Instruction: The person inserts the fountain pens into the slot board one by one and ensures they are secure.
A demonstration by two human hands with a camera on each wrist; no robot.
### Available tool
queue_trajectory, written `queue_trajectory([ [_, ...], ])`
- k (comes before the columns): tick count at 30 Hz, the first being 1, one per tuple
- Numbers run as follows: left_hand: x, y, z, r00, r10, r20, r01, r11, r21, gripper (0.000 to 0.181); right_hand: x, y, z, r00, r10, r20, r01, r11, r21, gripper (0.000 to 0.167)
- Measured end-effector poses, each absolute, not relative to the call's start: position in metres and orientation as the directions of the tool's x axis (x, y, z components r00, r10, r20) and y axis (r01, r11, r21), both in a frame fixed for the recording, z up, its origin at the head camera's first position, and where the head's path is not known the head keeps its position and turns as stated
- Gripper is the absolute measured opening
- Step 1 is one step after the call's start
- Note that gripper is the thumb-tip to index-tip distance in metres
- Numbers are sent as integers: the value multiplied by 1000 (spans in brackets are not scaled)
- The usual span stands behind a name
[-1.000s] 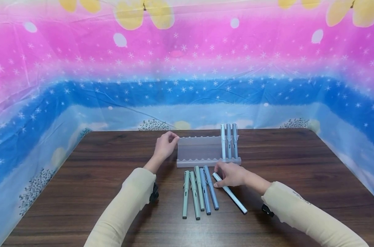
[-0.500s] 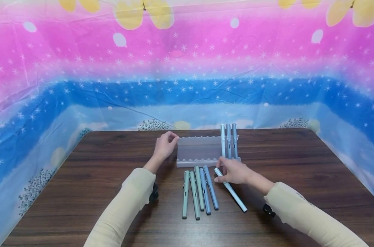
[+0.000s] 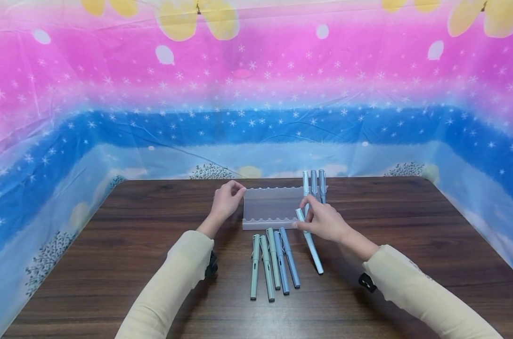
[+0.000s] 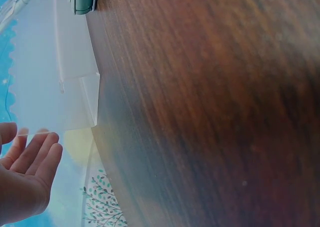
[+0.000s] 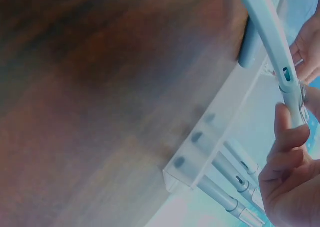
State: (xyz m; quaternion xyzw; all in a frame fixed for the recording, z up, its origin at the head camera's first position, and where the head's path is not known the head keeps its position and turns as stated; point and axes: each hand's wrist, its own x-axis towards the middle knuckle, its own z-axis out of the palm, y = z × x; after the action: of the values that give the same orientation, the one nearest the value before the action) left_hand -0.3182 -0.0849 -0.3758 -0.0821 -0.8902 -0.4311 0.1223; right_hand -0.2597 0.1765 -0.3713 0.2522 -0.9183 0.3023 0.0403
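Note:
A frosted clear pen rack (image 3: 270, 205) with scalloped edges stands on the table. My left hand (image 3: 225, 201) pinches its upper left corner between thumb and fingers. In my right hand (image 3: 326, 223) a pale blue capped pen (image 3: 312, 250) is pinched near its clip end. This pen slants in front of the rack, lower end toward me. The right wrist view shows the pen's barrel (image 5: 270, 37) raised off the tabletop. Behind the right hand, three pens (image 3: 313, 178) lean side by side in the rack's right slots, their lower parts partly hidden.
In front of the rack lie three green pens (image 3: 266, 273) and two darker blue pens (image 3: 289, 263), close together on the brown wooden table (image 3: 163, 207). A patterned cloth backdrop (image 3: 256, 127) surrounds the table's back and sides.
My right hand has lifted the pale blue pen from the table and moved it up toward the rack, turning it steeper. The left hand stays at the rack's corner.

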Motion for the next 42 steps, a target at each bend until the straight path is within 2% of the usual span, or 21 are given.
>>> queue_trajectory([
  [9,-319,-84,-374,-950,41,310,269,613,743,15,-270,174,-361,-864,-342,370,-498,691,-524,43],
  [22,-319,-85,-375,-950,43,310,270,613,742,15,-284,171,-345,-870,-221,440,-449,722,-526,43],
  [42,-318,-85,-374,-953,32,302,257,614,746,14,-301,166,-335,-790,-136,597,-477,749,-460,43],
])
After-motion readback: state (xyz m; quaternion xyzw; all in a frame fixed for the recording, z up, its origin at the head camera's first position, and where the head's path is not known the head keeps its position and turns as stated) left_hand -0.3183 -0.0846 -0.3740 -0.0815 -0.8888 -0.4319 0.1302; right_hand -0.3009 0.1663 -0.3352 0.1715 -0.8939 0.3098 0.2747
